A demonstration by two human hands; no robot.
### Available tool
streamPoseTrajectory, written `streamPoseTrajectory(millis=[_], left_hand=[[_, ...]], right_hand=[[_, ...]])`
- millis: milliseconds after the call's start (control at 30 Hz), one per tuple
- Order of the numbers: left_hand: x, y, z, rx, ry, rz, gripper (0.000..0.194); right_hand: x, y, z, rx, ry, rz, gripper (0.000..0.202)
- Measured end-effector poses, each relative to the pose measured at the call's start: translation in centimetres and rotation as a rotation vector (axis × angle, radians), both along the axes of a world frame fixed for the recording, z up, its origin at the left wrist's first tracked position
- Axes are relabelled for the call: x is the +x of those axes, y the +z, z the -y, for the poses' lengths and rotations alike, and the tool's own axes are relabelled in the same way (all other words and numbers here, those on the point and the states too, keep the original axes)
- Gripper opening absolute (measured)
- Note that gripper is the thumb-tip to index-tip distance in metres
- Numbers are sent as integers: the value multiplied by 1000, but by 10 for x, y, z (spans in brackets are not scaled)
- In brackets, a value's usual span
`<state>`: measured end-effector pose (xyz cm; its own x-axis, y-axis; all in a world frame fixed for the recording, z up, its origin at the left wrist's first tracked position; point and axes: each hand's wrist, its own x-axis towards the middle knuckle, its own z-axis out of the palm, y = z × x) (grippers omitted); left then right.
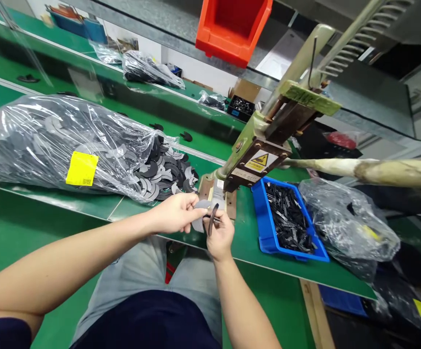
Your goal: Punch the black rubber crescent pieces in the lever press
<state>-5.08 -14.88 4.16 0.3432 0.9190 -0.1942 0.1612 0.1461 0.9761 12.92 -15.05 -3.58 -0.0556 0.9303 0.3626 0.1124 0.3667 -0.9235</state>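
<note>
My left hand (176, 212) pinches a flat grey crescent-shaped piece (198, 222) at the front edge of the green bench. My right hand (220, 236) meets it from the right and holds a thin dark curved piece (213, 216) upright against the grey one. Both hands sit just in front of the base of a green hand press (257, 157). A heap of the same dark crescent parts (168, 172) spills from a big clear plastic bag (61, 143) to the left of my hands.
A blue tray (264, 218) of small black parts lies right of the press, with a crumpled clear bag (348, 225) beside it. The press's long taped handle (377, 170) juts right. An orange bin (232, 26) hangs overhead. More bags lie on the far benches.
</note>
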Motion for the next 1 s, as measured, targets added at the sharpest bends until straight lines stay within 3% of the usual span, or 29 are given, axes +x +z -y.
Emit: streamPoseTrajectory(millis=[200, 333, 500, 600, 767, 1000], left_hand=[[-4, 0, -6, -70, -70, 11, 50], [-8, 0, -9, -13, -35, -95, 45], [-12, 12, -3, 477, 191, -315, 32], [-7, 14, -1, 662, 54, -430, 34], [6, 5, 1, 621, 29, -452, 42], [14, -5, 3, 442, 22, -312, 46]], right_hand=[[5, 0, 5, 41, 23, 68, 18], [21, 6, 2, 120, 81, 201, 16], [33, 17, -1, 283, 92, 332, 15], [32, 19, -1, 356, 95, 376, 15], [33, 17, -1, 420, 94, 434, 14], [42, 16, 5, 448, 100, 388, 13]])
